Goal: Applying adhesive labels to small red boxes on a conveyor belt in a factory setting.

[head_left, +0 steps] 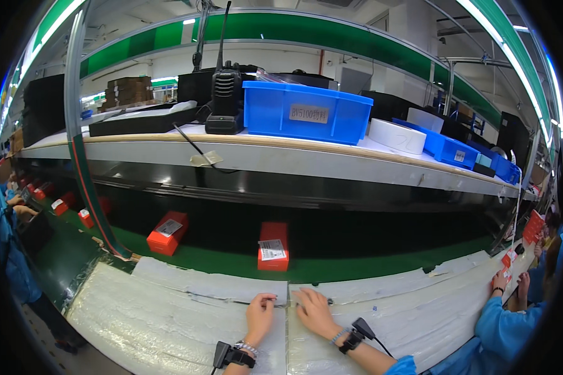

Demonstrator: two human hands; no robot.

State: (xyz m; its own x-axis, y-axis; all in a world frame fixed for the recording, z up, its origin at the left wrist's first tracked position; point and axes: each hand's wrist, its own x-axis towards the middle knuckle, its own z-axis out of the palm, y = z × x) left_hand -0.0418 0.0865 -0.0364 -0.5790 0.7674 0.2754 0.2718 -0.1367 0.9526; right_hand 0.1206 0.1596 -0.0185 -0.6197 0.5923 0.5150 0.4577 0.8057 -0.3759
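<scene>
My left hand (pixel 258 317) rests on the foam-covered bench (pixel 169 312), its fingertips pinching at the far edge of a foam sheet near the seam. My right hand (pixel 314 312) lies flat beside it on the adjoining sheet, fingers spread, holding nothing. Both wrists carry black strapped devices. Just beyond my hands, an orange box (pixel 273 246) with a white label sits on the green conveyor belt (pixel 356 265).
Another orange box (pixel 167 232) and several more ride the belt to the left. The shelf above holds a black two-way radio (pixel 224 100), a blue bin (pixel 303 111), a white roll (pixel 398 135) and more blue bins. Workers in blue stand at left (pixel 6 250) and right (pixel 513 312).
</scene>
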